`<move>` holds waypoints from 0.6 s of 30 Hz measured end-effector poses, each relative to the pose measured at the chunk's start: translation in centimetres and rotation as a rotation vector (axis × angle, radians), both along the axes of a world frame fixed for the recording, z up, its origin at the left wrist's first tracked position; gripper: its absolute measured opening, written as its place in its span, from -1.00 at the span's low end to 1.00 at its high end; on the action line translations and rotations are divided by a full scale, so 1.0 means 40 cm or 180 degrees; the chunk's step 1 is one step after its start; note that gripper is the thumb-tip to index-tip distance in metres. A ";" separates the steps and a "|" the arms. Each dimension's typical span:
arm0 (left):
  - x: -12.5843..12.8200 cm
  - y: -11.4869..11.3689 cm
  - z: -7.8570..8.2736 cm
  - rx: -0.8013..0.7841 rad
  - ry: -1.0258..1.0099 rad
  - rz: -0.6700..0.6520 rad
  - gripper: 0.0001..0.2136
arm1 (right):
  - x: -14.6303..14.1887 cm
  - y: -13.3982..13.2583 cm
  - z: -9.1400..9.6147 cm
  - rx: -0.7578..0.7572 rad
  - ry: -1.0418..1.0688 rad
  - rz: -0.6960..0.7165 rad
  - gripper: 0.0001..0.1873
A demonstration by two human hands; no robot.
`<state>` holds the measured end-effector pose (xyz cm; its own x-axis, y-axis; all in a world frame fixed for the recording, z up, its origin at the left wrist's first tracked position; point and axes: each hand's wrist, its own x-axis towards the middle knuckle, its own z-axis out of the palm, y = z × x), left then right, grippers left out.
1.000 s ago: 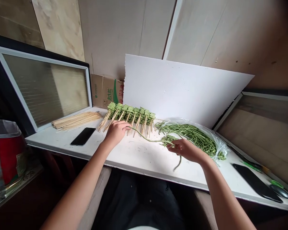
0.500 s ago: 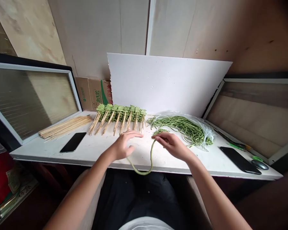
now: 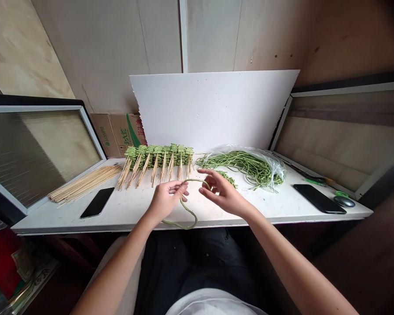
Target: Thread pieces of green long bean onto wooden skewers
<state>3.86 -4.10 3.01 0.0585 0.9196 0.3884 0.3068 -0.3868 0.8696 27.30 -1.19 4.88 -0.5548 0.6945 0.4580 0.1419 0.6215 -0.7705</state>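
My left hand (image 3: 167,197) pinches one long green bean (image 3: 195,220) between thumb and fingertips. Part of the bean arcs over toward my right hand (image 3: 223,193), and the rest loops down past the table's front edge. The fingers of my right hand are apart and curved around the bean's far end; whether they touch it is hard to see. Just behind that hand lies a small pile of cut bean pieces (image 3: 228,177), partly covered by it. Beyond my left hand stand stacked skewers of bean pieces (image 3: 157,155), their sticks pointing toward me.
Long beans (image 3: 246,168) lie in a clear plastic bag (image 3: 277,164) at the right. Bare bamboo skewers (image 3: 85,183) are spread at the left beside a phone (image 3: 97,202). Another phone (image 3: 318,199) and a mouse (image 3: 344,201) sit far right. A white board (image 3: 216,109) stands behind.
My left hand has closed on the bean. My right hand has let go of its pinch, and its fingers have spread. The bean's upper part now bends between both hands. The view has shifted slightly right.
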 end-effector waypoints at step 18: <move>-0.010 0.005 -0.020 0.0075 -0.0038 0.0062 -0.58 | -0.005 -0.015 -0.009 0.1083 0.0904 -0.1128 -0.84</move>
<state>3.44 -3.91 2.22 0.0359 0.9111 0.4106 0.3041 -0.4014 0.8639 27.10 -1.78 4.54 -0.1371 0.6030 0.7859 0.2033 0.7936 -0.5734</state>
